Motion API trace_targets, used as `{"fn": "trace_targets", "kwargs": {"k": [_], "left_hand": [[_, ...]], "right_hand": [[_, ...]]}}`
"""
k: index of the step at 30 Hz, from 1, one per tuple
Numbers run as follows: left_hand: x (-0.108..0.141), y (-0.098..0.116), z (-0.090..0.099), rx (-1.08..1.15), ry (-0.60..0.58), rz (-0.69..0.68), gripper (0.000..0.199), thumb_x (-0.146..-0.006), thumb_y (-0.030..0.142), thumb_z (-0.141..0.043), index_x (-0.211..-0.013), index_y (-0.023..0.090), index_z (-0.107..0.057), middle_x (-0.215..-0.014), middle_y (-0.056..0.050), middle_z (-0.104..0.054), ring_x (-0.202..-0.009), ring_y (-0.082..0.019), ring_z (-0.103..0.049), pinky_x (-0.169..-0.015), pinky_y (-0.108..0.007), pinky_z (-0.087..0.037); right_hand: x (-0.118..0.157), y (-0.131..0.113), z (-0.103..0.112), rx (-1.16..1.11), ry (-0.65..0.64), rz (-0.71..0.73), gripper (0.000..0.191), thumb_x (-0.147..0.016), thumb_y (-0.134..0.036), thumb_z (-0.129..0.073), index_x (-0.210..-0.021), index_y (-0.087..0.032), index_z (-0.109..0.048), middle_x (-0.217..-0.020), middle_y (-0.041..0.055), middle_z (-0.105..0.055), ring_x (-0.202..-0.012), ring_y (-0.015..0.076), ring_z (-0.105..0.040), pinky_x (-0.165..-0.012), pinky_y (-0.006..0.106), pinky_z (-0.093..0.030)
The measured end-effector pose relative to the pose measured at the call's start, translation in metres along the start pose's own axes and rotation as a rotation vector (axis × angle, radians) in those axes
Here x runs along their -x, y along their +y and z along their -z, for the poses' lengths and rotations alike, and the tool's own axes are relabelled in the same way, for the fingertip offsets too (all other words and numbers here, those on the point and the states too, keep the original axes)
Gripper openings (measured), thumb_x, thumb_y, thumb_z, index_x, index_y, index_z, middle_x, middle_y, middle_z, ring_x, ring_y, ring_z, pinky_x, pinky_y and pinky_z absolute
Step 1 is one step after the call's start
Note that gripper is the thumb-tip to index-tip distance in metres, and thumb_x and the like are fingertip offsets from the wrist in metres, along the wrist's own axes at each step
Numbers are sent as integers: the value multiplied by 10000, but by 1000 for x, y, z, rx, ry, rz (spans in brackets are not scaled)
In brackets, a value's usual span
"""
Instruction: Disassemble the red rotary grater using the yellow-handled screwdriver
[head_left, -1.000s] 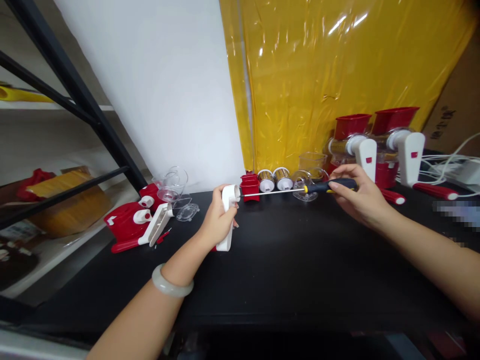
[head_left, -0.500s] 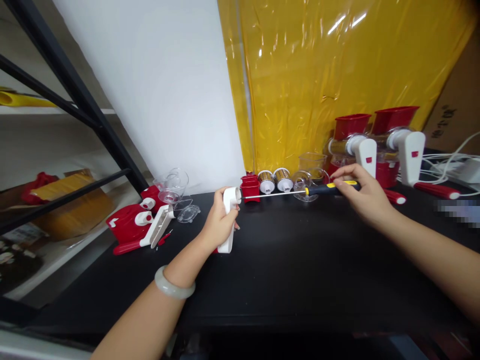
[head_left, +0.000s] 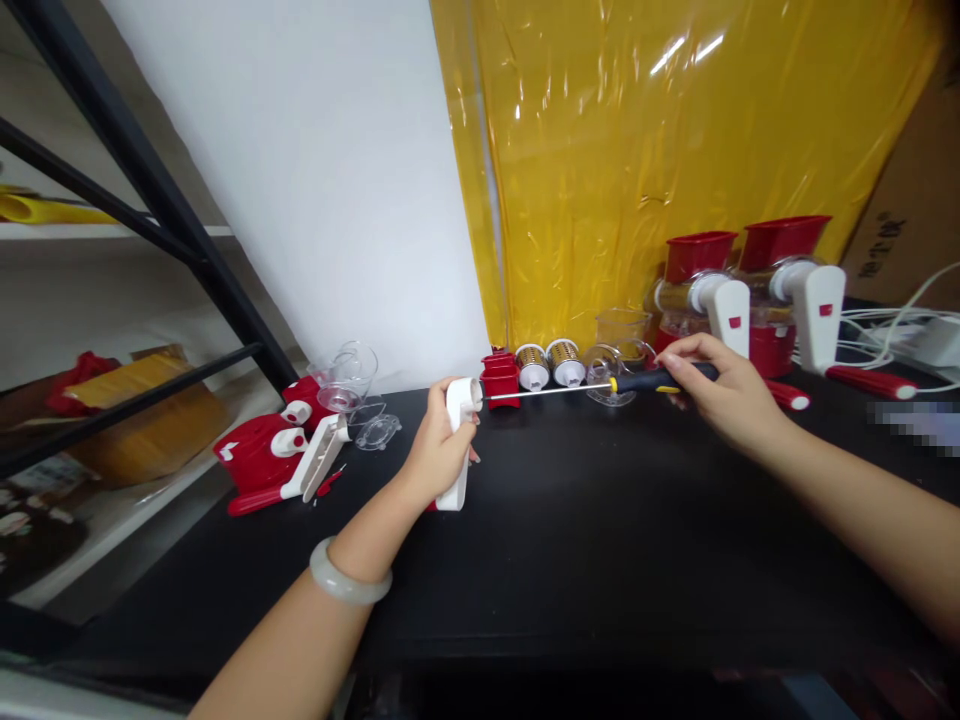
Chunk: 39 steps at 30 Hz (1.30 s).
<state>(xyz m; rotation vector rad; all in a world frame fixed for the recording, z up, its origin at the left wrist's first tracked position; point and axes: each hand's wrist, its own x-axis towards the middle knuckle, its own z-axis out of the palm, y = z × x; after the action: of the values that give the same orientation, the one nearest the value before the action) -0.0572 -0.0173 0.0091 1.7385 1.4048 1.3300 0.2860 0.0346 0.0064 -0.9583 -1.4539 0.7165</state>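
My left hand (head_left: 441,448) is wrapped round a white crank handle (head_left: 454,493), held upright above the black table, with a bit of red at its lower end. My right hand (head_left: 724,385) grips the black and yellow handle of a screwdriver (head_left: 555,391). The long shaft lies level, and its tip is at the round open end of the crank handle; whether it sits on a screw is hidden. Just behind stand a red hopper (head_left: 501,380) and two grater drums (head_left: 548,366) with white ends.
At the right stand two assembled red and white rotary graters (head_left: 709,258). Red grater bases (head_left: 259,455) and clear plastic parts (head_left: 352,375) are at the left, beside a shelf rack (head_left: 210,270). White cables (head_left: 885,340) lie at the far right of the black table (head_left: 600,540).
My right fingers have shifted around the screwdriver's handle, which shows less yellow now. The crank handle stays in my left hand, and the screwdriver tip stays at its end.
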Motion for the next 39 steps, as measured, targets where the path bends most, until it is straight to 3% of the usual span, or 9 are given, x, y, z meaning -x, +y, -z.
{"fn": "trace_targets", "kwargs": {"k": [4,7,11,14,22,25,29,32,39], "left_hand": [[0,-1,0,1,-6,-7,483,-811,208,-551,-1263,233,-381,-933,31,-543,-489,-85,-572,-494,-295,-565],[0,-2,1,11,-6,-10,496,-809,208,-557,-1271,239,-381,-938,29,-544,-497,-84,-570,-495,-294,-566],[-1,-2,1,21,6,-5,490,-799,221,-572,-1252,239,-388,-928,30,-546,-504,-88,-568,-489,-289,-557],[-1,-1,1,3,5,1,481,-806,236,-570,-1250,242,-385,-926,31,-550,-484,-92,-569,-481,-293,-549],[-1,-1,1,-2,9,-4,493,-799,246,-583,-1250,231,-386,-928,24,-551,-489,-98,-571,-482,-295,-543],[-2,-1,2,-4,14,-2,498,-797,244,-577,-1256,234,-386,-931,23,-548,-513,-102,-577,-488,-296,-551],[-2,1,2,-7,13,1,497,-794,236,-577,-1254,236,-389,-921,28,-553,-520,-102,-584,-497,-294,-555],[-1,2,2,-1,8,9,494,-795,243,-581,-1250,238,-388,-918,34,-556,-489,-90,-576,-491,-288,-550],[-1,-1,1,-10,-6,-7,501,-804,243,-580,-1266,241,-388,-928,31,-559,-484,-88,-575,-492,-290,-556]], "right_hand": [[0,0,-2,-325,-40,-4,427,-642,-405,-914,-960,-293,-652,-889,-23,-613,-752,133,-599,-705,276,-520],[-1,-2,-4,-348,-86,5,445,-591,-415,-928,-922,-299,-654,-906,-6,-623,-808,170,-623,-706,303,-548],[-4,-2,-3,-240,-100,-9,421,-806,-680,-678,-838,-261,-647,-715,28,-631,-618,190,-616,-538,330,-520],[-5,2,0,-105,-109,-53,426,-863,-675,-623,-841,-250,-644,-544,-9,-547,-439,145,-503,-423,292,-419],[-1,-5,-1,-292,-135,31,460,-582,-440,-920,-915,-296,-637,-921,8,-655,-767,189,-654,-671,349,-589],[-2,-8,-3,-283,-132,1,405,-664,-574,-846,-851,-275,-645,-856,25,-664,-734,194,-654,-631,344,-584],[-6,-2,-2,-174,-154,-87,543,-828,-779,-566,-811,-242,-648,-597,22,-614,-474,159,-564,-437,299,-473],[-8,4,1,-42,-140,-63,472,-829,-709,-647,-828,-236,-643,-544,-14,-573,-417,125,-501,-407,267,-417],[-5,7,-3,-225,-98,17,435,-639,-490,-899,-917,-275,-642,-871,9,-645,-715,167,-627,-647,333,-587]]}}
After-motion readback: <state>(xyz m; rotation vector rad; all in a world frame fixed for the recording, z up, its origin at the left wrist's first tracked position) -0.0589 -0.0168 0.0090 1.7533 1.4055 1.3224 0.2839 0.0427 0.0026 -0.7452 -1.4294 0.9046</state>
